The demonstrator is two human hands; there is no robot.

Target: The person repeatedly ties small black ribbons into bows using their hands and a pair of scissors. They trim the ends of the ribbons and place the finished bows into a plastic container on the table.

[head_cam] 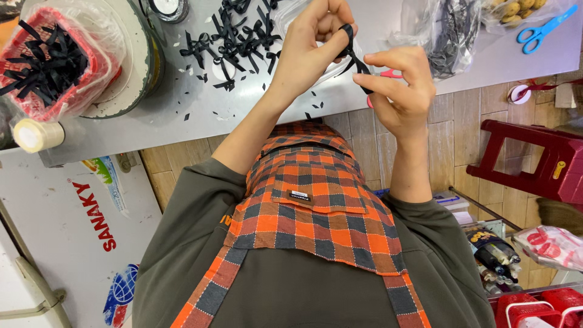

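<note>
While both hands pinch one black ribbon (355,58); left hand (313,51), right hand (401,91) close together.

The grey table (182,115) carries black bows (234,33) (many), blue scissors (542,28), tape roll (36,135).

The person's left hand (313,45) and right hand (401,85) meet above the worktop (243,109), pinching a black ribbon (355,54) between them; it loops over a left fingertip and runs down to the right fingers (379,82). Pink scissors (392,74) peek out behind the right hand. Finished black bows (234,36) lie scattered on the worktop beyond, with small offcuts around them. A red basket (51,61) of ribbon pieces sits to one side, blue scissors (540,30) at the far corner.
</note>
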